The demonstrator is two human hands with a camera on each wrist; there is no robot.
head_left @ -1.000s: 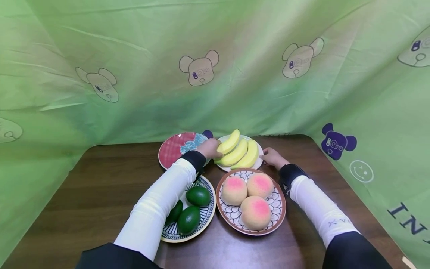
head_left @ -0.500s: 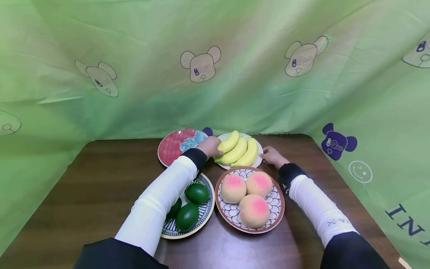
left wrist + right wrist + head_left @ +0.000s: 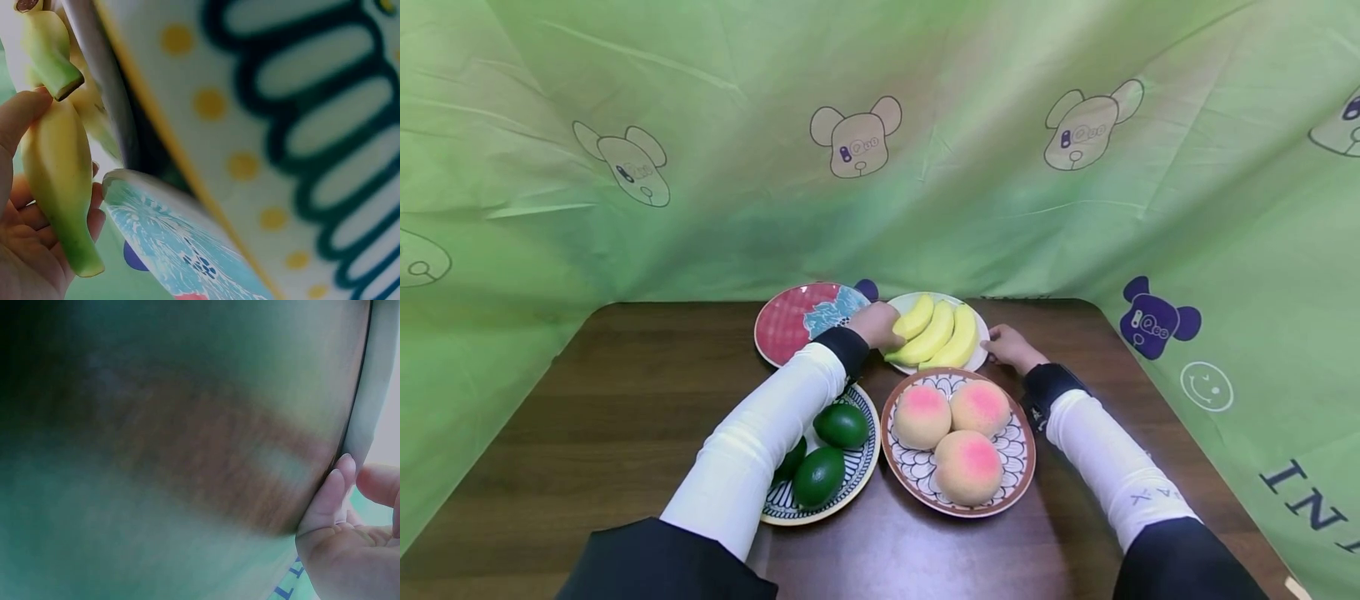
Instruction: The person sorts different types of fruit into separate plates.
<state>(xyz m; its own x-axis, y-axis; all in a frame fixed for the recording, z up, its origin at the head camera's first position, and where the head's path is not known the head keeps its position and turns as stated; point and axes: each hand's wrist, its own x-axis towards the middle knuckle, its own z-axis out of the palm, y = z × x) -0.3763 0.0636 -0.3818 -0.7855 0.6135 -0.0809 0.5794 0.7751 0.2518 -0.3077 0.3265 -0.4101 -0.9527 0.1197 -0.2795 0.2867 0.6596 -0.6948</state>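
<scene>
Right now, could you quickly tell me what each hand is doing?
Left hand: fingers curled round a banana on the white plate.
Right hand: fingertips touching the white plate's rim, gripping nothing.

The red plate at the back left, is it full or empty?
Empty. The red plate shows only its red check and blue pattern, while the bananas lie on the white plate beside it.

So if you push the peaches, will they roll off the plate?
Probably they'd roll a bit: the peaches look round. The plate rim curves up, so it may stop them. Three packed close likely block each other too.
</scene>
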